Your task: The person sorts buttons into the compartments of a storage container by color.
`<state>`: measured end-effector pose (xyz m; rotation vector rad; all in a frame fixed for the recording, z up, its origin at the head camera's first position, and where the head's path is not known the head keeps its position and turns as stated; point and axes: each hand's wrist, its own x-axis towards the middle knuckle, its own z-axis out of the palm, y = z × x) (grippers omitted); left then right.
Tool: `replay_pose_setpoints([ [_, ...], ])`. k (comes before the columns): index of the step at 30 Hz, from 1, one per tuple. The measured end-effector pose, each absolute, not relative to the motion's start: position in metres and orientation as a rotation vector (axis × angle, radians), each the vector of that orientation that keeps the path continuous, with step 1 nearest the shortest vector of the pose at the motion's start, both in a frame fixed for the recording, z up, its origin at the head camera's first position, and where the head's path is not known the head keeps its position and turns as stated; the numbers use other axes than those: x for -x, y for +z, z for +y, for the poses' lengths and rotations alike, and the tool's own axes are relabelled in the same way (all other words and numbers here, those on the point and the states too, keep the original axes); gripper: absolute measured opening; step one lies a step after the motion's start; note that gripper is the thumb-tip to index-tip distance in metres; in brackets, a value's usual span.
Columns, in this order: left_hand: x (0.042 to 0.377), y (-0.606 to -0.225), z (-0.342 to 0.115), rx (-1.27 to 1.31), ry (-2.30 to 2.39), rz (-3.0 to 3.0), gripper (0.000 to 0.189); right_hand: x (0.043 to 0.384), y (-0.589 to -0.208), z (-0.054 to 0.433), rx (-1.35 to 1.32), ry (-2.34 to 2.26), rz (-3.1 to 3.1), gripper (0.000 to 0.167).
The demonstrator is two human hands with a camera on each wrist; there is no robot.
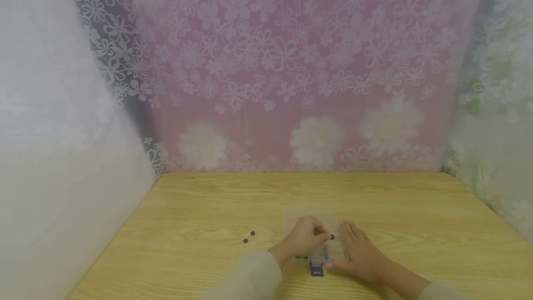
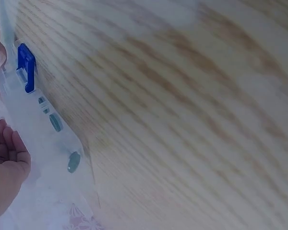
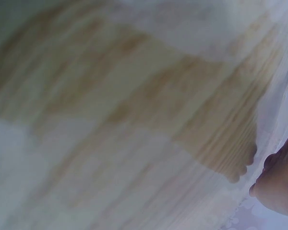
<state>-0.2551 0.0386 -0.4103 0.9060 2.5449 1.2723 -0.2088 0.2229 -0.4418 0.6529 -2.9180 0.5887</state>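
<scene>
A clear plastic box with a dark blue latch at its near side stands on the table. Above the box, my left hand pinches a small dark disc between thumb and fingertips. My right hand rests along the box's right side, fingers straight, its thumb near the latch. Through the box wall, in the left wrist view, several dark green round pieces show beside the blue latch. The right wrist view catches only part of the right hand at its edge.
Two small dark discs lie on the wooden table left of the box. Something small, blue and red, shows within the box. Flowered curtains hang behind the table and along both sides.
</scene>
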Motion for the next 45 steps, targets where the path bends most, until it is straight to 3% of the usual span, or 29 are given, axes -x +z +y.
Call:
replay_pose_setpoints([
  [24,0.244,-0.411,0.054,-0.730,1.193,2.642,0.012,0.208,-0.444,0.222,-0.648,0.594,-2.892,0.104],
  [35,0.245,-0.412,0.052,-0.764,1.177,2.688,0.007,0.209,-0.443,0.223,-0.638,0.603,-2.925,0.105],
  [45,0.248,-0.412,0.039,-0.953,1.179,2.733,0.006,0.210,-0.445,0.223,-0.640,0.575,-2.916,0.105],
])
